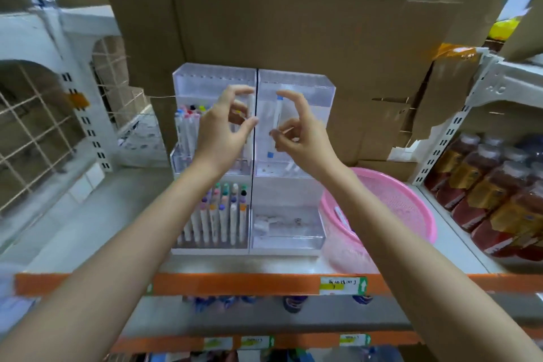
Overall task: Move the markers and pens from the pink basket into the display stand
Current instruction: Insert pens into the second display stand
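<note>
A clear acrylic display stand [289, 239] with two columns of tiers stands on the shelf. My left hand [223, 132] pinches an upright white marker [250, 110] in front of the stand's upper left tier. My right hand [299, 132] holds a white marker with blue ends [275, 123] upright between forefinger and thumb, in front of the upper right tier. Several markers with coloured caps [217, 214] stand in the lower left tier, and more markers [186, 126] in the upper left tier. The pink basket [411, 200] sits to the right of the stand with one pen [342, 216] visible inside.
Large cardboard boxes [293, 23] rise directly behind the stand. Bottles with dark contents [493, 194] fill the shelf at right. A white wire rack [35, 132] stands at left. The shelf's orange front edge [235, 283] runs below the stand.
</note>
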A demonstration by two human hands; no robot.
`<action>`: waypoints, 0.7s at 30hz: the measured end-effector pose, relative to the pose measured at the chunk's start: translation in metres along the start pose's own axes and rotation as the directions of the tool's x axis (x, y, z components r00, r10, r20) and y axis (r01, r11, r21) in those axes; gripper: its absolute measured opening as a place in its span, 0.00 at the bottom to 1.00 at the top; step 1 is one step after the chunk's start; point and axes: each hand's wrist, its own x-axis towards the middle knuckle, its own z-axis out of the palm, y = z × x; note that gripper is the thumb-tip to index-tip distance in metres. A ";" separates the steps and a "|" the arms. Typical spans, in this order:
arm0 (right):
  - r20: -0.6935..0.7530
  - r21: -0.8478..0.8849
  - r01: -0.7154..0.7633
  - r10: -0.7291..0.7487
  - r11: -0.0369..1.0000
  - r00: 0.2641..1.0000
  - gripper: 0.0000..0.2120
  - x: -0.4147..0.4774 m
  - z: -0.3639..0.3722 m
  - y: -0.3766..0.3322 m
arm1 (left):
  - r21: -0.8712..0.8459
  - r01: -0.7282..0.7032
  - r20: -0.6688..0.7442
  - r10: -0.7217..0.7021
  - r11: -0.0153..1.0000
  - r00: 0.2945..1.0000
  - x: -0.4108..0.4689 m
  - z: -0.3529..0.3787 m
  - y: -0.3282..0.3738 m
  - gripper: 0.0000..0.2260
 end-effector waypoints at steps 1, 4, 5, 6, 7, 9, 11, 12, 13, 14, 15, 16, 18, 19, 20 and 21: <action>-0.011 0.003 0.006 -0.006 1.000 1.000 0.26 0.006 0.009 -0.003 | -0.011 0.008 -0.007 -0.008 1.000 1.000 0.002 -0.008 -0.004 0.17; -0.054 -0.002 0.040 -0.040 0.999 0.998 0.27 0.022 0.034 -0.012 | -0.033 0.019 -0.020 -0.020 0.999 1.000 0.010 -0.029 -0.017 0.16; -0.066 -0.006 0.048 -0.049 0.999 0.997 0.27 0.027 0.040 -0.014 | -0.042 0.021 -0.019 -0.021 0.999 1.000 0.013 -0.035 -0.021 0.16; -0.076 -0.007 0.053 -0.053 0.999 0.996 0.27 0.031 0.047 -0.016 | -0.051 0.019 -0.014 -0.020 0.999 1.000 0.016 -0.040 -0.025 0.16; -0.088 -0.007 0.057 -0.057 0.998 0.994 0.27 0.035 0.052 -0.017 | -0.062 0.012 -0.007 -0.013 0.998 1.000 0.020 -0.044 -0.028 0.16; -0.117 -0.017 0.065 -0.066 0.998 0.991 0.26 0.040 0.062 -0.020 | -0.074 -0.014 0.004 0.015 0.997 1.000 0.027 -0.051 -0.034 0.15; -0.145 -0.023 0.067 -0.070 0.997 0.987 0.25 0.045 0.071 -0.023 | -0.067 -0.046 0.003 0.046 0.997 0.999 0.034 -0.054 -0.040 0.14; -0.157 -0.020 0.066 -0.068 0.998 0.985 0.25 0.046 0.076 -0.024 | -0.067 -0.054 0.005 0.054 0.996 0.998 0.037 -0.055 -0.044 0.14; -0.169 -0.016 0.063 -0.065 0.998 0.984 0.25 0.048 0.080 -0.024 | -0.070 -0.056 0.012 0.057 0.996 0.998 0.039 -0.056 -0.047 0.13; -0.180 -0.014 0.059 -0.061 0.998 0.982 0.25 0.049 0.084 -0.024 | -0.073 -0.055 0.022 0.057 0.996 0.998 0.041 -0.056 -0.050 0.13; -0.191 -0.013 0.054 -0.055 0.998 0.980 0.25 0.050 0.088 -0.025 | -0.077 -0.055 0.035 0.058 0.995 0.998 0.042 -0.056 -0.053 0.12; -0.203 -0.013 0.050 -0.051 0.999 0.978 0.25 0.051 0.090 -0.025 | -0.082 -0.058 0.047 0.062 0.995 0.997 0.044 -0.056 -0.057 0.12; -0.225 -0.016 0.044 -0.047 0.999 0.973 0.25 0.051 0.094 -0.024 | -0.092 -0.056 0.070 0.062 0.994 0.996 0.046 -0.055 -0.064 0.12; -0.235 -0.020 0.040 -0.044 0.999 0.971 0.25 0.051 0.096 -0.023 | -0.095 -0.051 0.082 0.059 0.994 0.995 0.046 -0.054 -0.067 0.12; -0.246 -0.025 0.038 -0.043 0.999 0.968 0.25 0.051 0.098 -0.022 | -0.098 -0.046 0.093 0.055 0.994 0.994 0.047 -0.053 -0.069 0.12; -0.257 -0.033 0.038 -0.045 0.999 0.965 0.24 0.051 0.099 -0.021 | -0.101 -0.045 0.102 0.055 0.994 0.993 0.047 -0.053 -0.072 0.12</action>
